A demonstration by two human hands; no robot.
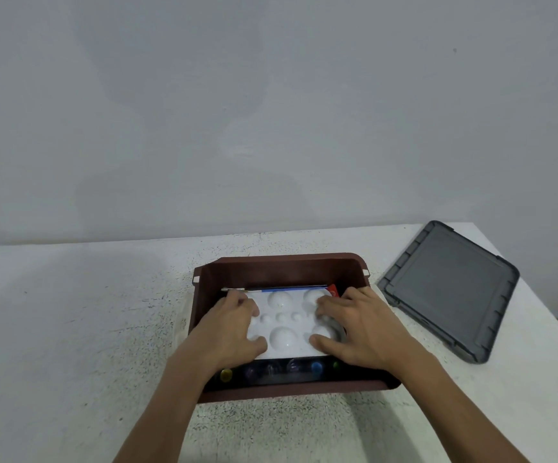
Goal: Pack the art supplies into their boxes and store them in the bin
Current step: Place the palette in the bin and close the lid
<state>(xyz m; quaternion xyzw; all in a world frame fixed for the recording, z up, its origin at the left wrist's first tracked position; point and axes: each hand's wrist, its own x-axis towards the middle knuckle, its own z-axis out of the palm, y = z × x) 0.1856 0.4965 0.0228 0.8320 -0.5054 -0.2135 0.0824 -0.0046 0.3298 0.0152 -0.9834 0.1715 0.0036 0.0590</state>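
- Left hand (234,325): fingers (249,307) bent, tips down on the left end of the white palette (284,332), thumb splayed along the near side. Right hand (361,325) mirrors it on the right end, with fingers (326,309) bunched and curled and the thumb near the front corner. Can't tell if anything hooks under the edges, since the palms hide that.
- The palette sits pretty much flat inside the brown bin (287,260), on top of the other stuff.
- Handling guess: thin moulded plastic, so light and fairly stiff, but smooth and a bit slippery. The wells give fingertips something to catch on. Best hold is the two short ends, like here. Grabbing one corner would probably flex or tip it.
- Behind it a brush (271,289) lies along the back wall, and a red pack (333,290) pokes out at the right rear corner.
- In front, a dark row of paint pots (271,370) peeks out past the palette's near edge, so I reckon it's resting partly over them.
- The bin stands on the speckled tabletop (87,312). A grey lid (448,292) lies off to the right, apart from the bin and not on yet.
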